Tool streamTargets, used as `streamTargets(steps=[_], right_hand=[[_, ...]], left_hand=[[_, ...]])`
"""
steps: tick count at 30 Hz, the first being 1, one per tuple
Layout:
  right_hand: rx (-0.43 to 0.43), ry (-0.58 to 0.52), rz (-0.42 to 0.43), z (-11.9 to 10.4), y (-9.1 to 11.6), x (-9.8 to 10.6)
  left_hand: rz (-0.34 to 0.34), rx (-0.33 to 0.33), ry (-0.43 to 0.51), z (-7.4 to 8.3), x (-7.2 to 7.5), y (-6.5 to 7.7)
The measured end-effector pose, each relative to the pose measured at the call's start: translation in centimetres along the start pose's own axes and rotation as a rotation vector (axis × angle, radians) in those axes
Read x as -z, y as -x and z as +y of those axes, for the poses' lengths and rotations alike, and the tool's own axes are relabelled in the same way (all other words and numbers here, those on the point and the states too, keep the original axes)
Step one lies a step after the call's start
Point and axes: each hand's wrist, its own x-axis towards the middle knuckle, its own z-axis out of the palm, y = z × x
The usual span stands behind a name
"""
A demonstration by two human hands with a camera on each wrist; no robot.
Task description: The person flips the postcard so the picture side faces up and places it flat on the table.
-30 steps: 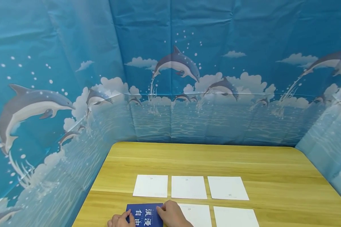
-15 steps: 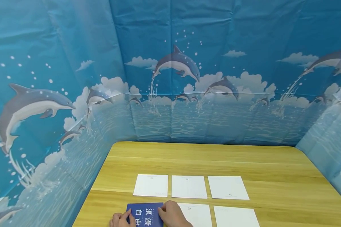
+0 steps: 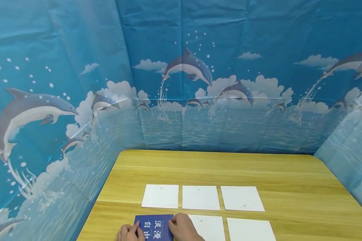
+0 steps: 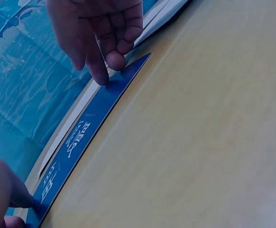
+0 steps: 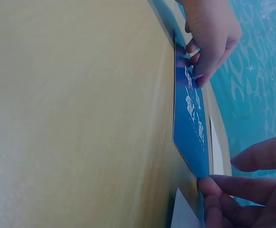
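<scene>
A blue postcard with white characters is at the table's front edge, close against the tabletop. My left hand holds its left side, thumb and forefinger at the edge. On the other side my right hand holds the postcard's right edge, its thumb over the blue face. The right wrist view shows the right hand's fingertips at one corner. In the left wrist view the same blue postcard stretches between both hands. Part of a white card is hidden behind the right hand.
Three white cards lie in a row farther back on the wooden table. Another white card is at the front, right of the hands. A dolphin-printed curtain borders the table behind and on both sides.
Both hands keep their hold on the blue postcard, with only a very slight shift to the right. The white cards lie as before.
</scene>
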Motion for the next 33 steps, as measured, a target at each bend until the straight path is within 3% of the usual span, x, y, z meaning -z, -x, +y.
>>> streamTargets(steps=[10,17,26,33], right_hand=[[0.067,0.034,0.047,0.6,0.0,-0.4],[0.078,0.022,0.012,0.5,0.2,-0.3],[0.09,0.055,0.055,0.6,0.5,0.7],[0.117,0.004,0.107,2.2,1.3,2.2]], left_hand=[[0.014,0.017,-0.006,0.1,-0.1,-0.1],[0.044,-0.045,0.02,0.5,0.1,0.0],[-0.149,-0.075,0.25,2.0,0.9,0.2],[-0.249,-0.079,0.263,1.8,1.0,0.5]])
